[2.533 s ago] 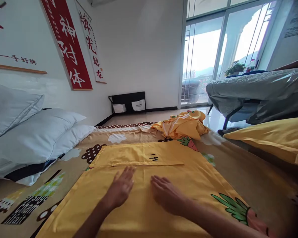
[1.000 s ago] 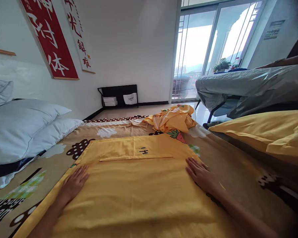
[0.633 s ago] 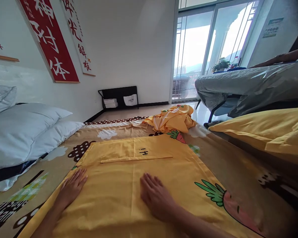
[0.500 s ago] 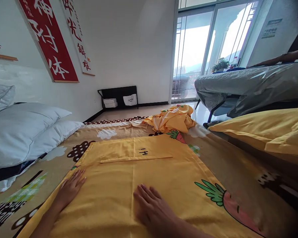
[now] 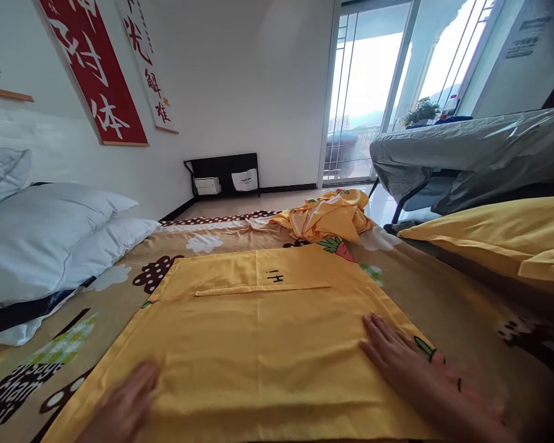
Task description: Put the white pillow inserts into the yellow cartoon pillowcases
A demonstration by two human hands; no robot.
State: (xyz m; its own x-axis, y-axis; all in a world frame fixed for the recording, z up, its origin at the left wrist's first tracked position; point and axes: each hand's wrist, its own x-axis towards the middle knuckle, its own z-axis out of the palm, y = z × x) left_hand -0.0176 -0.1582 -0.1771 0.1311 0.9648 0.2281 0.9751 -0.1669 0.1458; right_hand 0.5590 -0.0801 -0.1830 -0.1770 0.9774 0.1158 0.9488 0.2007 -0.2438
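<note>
A yellow pillowcase (image 5: 231,344) lies spread flat on the bed, with "Hi" lettering, a folded hem across its far part and carrot prints along its edges. My right hand (image 5: 394,357) rests flat on its right side, fingers stretched out, partly covering a carrot print. Over the near left part is my left hand (image 5: 127,394), smeared by motion; its fingers look extended, with nothing seen in them. Whether the left palm touches the cloth I cannot tell.
White pillows (image 5: 50,240) are stacked at the left. A crumpled yellow cloth (image 5: 330,215) lies beyond the pillowcase on the patterned bedspread (image 5: 106,320). To the right are a yellow pillow (image 5: 498,231) and a plastic-covered table (image 5: 466,144). A black low rack (image 5: 224,166) stands against the wall.
My right hand has slid from the pillowcase's middle to its right side. My left hand has moved back nearer to me. The arm at the far right is out of view.
</note>
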